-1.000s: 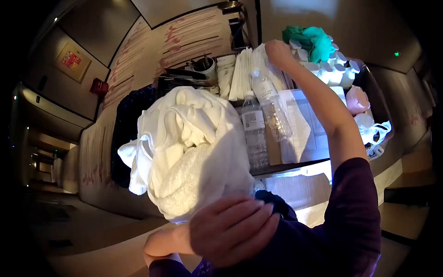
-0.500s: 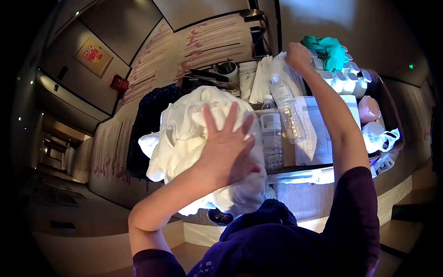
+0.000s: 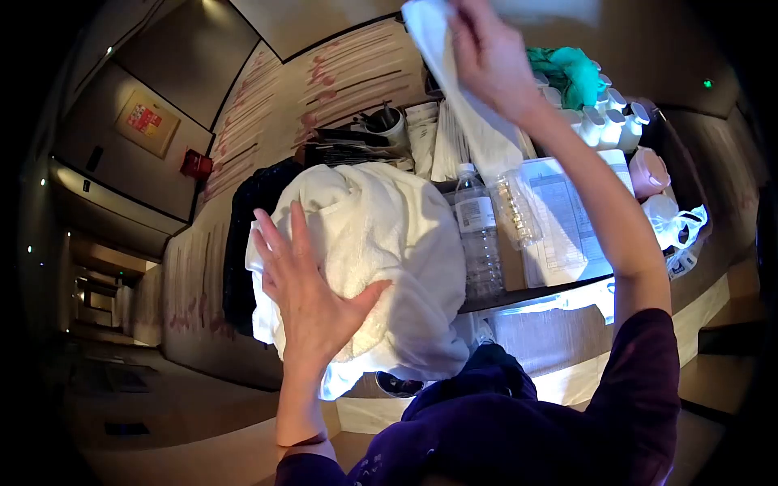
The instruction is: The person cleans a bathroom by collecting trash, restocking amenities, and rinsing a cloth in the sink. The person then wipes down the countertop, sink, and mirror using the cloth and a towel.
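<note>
Towels [image 3: 405,235] under spread left hand [image 3: 314,312], two clear bottles [image 3: 480,243] beside, right hand [image 3: 501,71] pinching one strip [image 3: 436,44], perhaps cloth

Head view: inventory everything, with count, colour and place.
Towels: one pile, white, centre
Fabric: one, dark, left
Drink bottles: two, clear, centre
Packets: several, white, behind drink bottles
Cup: one, pale, behind towels
Papers: some, white, centre-right
Small bottles: several, white, upper right
Crumpled cloth: one, green, upper right
Container: one, pink, right
Plastic bag: one, white, right
Sign: one, red, left
Wall box: one, red, left
Strip: one, white, held, top
Sleeves: two, dark purple, bottom
Left hand: one, bare, over towels
Right hand: one, bare, top
</note>
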Demonstrator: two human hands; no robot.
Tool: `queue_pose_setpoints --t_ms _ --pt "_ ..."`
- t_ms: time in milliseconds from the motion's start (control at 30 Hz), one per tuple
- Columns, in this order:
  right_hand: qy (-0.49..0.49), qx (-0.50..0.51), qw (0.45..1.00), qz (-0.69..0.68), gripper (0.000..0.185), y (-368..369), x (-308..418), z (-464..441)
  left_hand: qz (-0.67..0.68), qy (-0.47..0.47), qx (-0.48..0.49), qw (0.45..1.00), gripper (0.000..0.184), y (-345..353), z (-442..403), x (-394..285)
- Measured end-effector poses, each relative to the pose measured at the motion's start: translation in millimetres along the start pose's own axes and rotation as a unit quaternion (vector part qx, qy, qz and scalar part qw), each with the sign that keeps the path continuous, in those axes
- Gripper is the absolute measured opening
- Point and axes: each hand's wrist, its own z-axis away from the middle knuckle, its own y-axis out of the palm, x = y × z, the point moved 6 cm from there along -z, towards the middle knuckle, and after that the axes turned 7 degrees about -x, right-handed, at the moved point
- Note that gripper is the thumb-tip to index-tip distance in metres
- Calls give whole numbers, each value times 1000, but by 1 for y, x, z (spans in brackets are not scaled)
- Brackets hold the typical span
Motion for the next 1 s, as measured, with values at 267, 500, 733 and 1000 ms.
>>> queue_pose_setpoints --t_ms 267,500,733,1000 --pt "364 230 881 -199 8 86 -26 77 31 -122 13 992 88 4 17 40" --pt "568 297 705 -302 24 61 -12 110 343 -229 -67 909 68 9 16 99" --pt "416 554 677 -248 60 -16 80 169 419 -262 -56 868 59 6 13 120" --pt "111 642 759 -15 38 23 123 182 408 -267 -34 873 52 4 15 114"
